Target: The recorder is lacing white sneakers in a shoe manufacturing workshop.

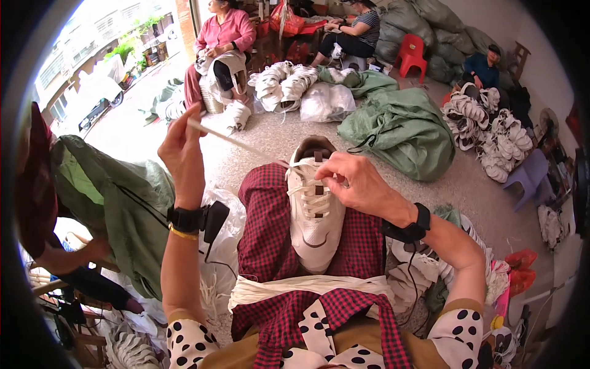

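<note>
A white sneaker (314,209) lay sole-down along the person's lap, toe toward the body, resting on a red checked cloth (264,227) that covered the thighs. A white shoelace (236,141) ran taut from the upper eyelets up and to the left. The left hand (182,147) was raised above the left knee, its fingers pinched shut on the free end of that lace. The right hand (351,181) rested against the right side of the sneaker's lacing, fingers curled closed around the lace at an eyelet. Both wrists wore black bands. A bundle of loose white laces (307,286) lay across the near edge of the lap.

Beyond the knees, a green sack (405,132) sat on the speckled floor, with heaps of white shoes (283,83) near it. A person in a pink top (224,37) sat at the far left, and two other seated people worked at the far side.
</note>
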The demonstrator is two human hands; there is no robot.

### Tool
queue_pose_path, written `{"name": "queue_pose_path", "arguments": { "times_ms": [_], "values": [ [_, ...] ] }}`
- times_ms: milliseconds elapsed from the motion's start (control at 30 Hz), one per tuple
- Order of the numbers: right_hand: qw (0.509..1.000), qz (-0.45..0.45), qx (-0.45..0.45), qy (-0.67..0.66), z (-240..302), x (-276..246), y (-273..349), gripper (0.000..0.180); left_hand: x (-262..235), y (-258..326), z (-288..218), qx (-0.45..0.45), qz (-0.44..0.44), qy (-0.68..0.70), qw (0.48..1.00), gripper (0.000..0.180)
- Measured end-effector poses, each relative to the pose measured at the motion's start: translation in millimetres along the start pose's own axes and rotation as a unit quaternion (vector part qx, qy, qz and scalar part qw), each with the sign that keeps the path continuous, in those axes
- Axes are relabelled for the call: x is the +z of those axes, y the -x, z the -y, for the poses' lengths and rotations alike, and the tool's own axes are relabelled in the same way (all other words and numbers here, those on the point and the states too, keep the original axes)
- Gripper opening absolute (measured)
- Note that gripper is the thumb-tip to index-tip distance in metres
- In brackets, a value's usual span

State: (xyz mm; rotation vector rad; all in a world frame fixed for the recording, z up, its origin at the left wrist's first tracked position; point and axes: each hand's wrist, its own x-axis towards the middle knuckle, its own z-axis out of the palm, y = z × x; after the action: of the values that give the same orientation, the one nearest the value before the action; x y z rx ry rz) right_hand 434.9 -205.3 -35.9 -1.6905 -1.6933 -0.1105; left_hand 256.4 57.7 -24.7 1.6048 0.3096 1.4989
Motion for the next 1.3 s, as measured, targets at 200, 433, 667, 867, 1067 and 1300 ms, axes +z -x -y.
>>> {"name": "queue_pose_path", "arguments": {
  "times_ms": [200, 433, 667, 867, 1067, 1300],
  "values": [
    [0.998, -0.001, 0.066, -0.012, 8.5, -1.2, -6.3, 0.012, 31.6, -6.2, -72.1, 0.173, 0.037, -0.015, 0.984, 0.020],
    [0.993, 0.099, 0.012, 0.064, -23.1, -8.4, -11.2, 0.017, 28.7, 24.4, -104.9, 0.256, 0.034, -0.047, 0.965, 0.019],
    [0.975, 0.198, 0.080, -0.061, -15.2, -15.7, -31.9, 0.022, 29.4, 26.1, -97.5, 0.254, 0.045, -0.031, 0.966, 0.018],
    [0.899, 0.286, 0.220, -0.248, -8.7, -26.2, -40.1, 0.027, 25.6, 27.9, -99.3, 0.240, 0.050, -0.039, 0.969, 0.018],
    [0.899, 0.351, 0.215, -0.150, -7.6, -26.3, -40.4, 0.022, 23.3, 27.4, -104.4, 0.261, 0.050, -0.036, 0.963, 0.018],
    [0.921, 0.354, 0.156, -0.029, -11.7, -19.8, -44.2, 0.015, 12.0, 35.4, -105.5, 0.274, 0.054, -0.082, 0.957, 0.022]
  ]
}}
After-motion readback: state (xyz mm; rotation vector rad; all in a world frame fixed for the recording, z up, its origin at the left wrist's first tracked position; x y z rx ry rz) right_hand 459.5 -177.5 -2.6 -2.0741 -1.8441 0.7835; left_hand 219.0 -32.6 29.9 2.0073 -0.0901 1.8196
